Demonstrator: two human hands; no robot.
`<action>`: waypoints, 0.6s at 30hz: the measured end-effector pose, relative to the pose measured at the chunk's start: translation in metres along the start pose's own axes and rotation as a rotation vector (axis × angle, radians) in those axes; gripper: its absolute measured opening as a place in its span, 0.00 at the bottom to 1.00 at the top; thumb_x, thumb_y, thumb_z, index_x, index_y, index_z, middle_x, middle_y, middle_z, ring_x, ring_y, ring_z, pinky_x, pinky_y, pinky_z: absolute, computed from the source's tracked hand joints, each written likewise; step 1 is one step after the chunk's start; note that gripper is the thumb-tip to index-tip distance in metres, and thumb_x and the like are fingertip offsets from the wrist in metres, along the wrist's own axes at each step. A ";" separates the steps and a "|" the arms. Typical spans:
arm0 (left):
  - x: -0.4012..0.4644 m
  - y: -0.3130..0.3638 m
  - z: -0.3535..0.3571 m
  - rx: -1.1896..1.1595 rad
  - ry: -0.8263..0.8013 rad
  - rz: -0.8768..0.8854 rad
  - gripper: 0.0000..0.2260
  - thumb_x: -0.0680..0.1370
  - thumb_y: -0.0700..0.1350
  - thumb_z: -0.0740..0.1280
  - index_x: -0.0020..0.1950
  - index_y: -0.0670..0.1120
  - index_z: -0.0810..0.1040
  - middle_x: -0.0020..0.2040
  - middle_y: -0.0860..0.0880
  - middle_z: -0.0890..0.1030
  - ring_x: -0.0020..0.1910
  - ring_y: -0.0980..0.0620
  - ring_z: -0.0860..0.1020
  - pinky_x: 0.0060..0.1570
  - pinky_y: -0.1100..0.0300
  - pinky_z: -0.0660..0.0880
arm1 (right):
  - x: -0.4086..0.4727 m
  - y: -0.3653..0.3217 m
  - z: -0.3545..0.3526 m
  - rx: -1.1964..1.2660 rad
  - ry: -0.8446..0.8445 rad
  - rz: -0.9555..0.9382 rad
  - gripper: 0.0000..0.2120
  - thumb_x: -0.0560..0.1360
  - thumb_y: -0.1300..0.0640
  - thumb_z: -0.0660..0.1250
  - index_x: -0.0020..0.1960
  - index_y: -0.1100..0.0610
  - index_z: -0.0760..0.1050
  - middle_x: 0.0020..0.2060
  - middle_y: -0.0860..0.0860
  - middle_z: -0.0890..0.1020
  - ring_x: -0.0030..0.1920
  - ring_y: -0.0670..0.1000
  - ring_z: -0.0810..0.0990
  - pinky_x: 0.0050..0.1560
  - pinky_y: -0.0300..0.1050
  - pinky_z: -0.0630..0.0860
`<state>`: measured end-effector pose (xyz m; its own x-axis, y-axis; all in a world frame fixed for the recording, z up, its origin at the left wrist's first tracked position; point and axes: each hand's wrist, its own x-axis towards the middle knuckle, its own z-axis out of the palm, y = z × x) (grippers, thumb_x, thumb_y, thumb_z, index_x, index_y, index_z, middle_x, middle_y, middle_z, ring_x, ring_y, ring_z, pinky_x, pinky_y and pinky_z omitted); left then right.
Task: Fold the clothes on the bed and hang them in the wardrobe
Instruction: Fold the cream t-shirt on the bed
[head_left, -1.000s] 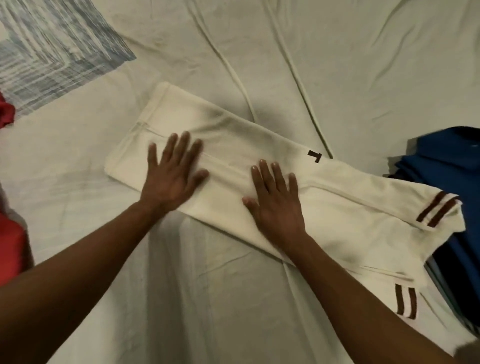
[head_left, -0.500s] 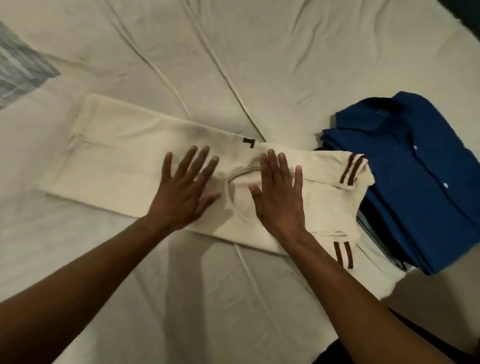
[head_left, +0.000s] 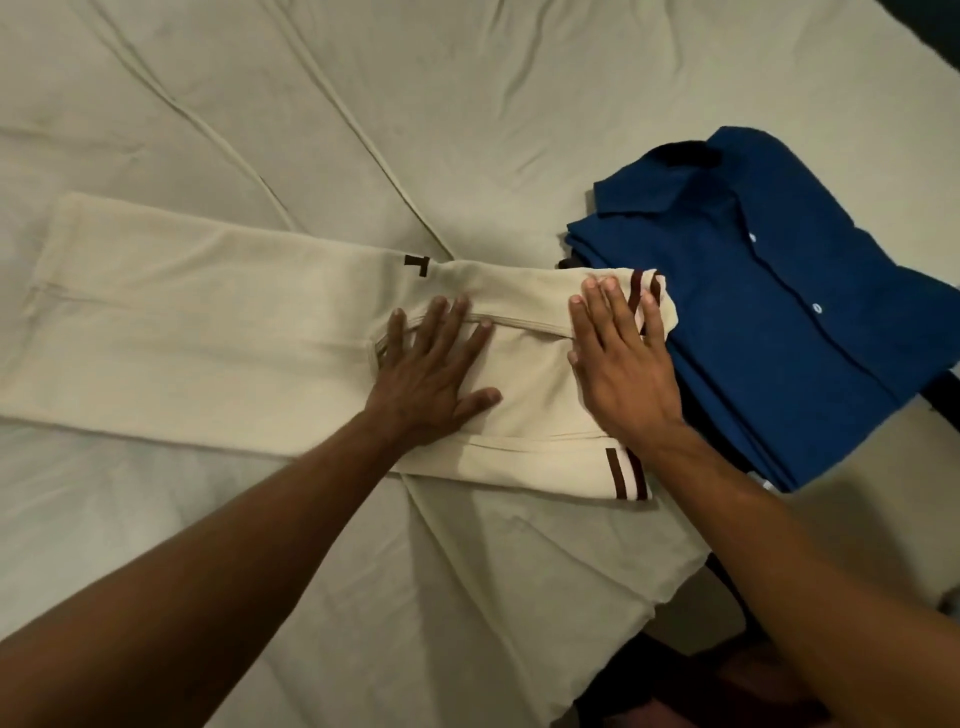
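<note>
**Cream shirt pressed flat, its long tail running off toward nine o'clock**

The cream shirt (head_left: 218, 332) lies folded into a long strip on the bed (head_left: 467, 104), its long axis running from nine o'clock to three o'clock; both hands sit at the three o'clock end, so the unfolded length stretches away leftward from them; the left hand (head_left: 431, 379) is the nearer to that free tail. Both are spread flat, fingers straight, pressing the cloth and grasping nothing; the right hand (head_left: 618, 358) covers the striped cuff (head_left: 655, 285), just beside the folded blue shirt (head_left: 779, 312) at three o'clock. Likely next, the tail gets folded over toward the hands.
</note>
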<state>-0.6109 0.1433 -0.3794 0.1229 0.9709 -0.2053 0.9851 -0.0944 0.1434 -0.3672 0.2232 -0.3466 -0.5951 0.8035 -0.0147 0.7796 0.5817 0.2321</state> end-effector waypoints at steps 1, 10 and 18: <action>-0.001 0.000 -0.001 -0.008 0.010 0.006 0.38 0.76 0.73 0.40 0.82 0.55 0.42 0.82 0.48 0.39 0.80 0.47 0.36 0.75 0.36 0.37 | 0.001 -0.003 -0.002 0.029 0.006 0.024 0.27 0.84 0.51 0.48 0.80 0.62 0.55 0.80 0.59 0.54 0.81 0.58 0.48 0.78 0.63 0.43; -0.045 0.006 -0.007 -0.054 0.222 -0.019 0.33 0.82 0.64 0.50 0.82 0.48 0.53 0.82 0.43 0.50 0.81 0.46 0.48 0.76 0.36 0.48 | -0.035 -0.051 -0.048 0.447 0.172 0.433 0.25 0.84 0.49 0.56 0.77 0.59 0.61 0.76 0.57 0.66 0.76 0.59 0.61 0.73 0.63 0.59; -0.030 0.020 -0.030 -0.181 0.283 0.079 0.25 0.83 0.55 0.56 0.76 0.44 0.68 0.76 0.41 0.67 0.72 0.40 0.67 0.67 0.40 0.67 | -0.099 -0.066 -0.042 0.684 0.048 0.996 0.29 0.78 0.49 0.68 0.73 0.62 0.64 0.66 0.64 0.71 0.64 0.66 0.70 0.56 0.65 0.70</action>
<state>-0.5985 0.1193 -0.3417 0.1344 0.9872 0.0864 0.9338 -0.1554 0.3224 -0.3682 0.0999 -0.3192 0.3298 0.9404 -0.0829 0.8337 -0.3314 -0.4418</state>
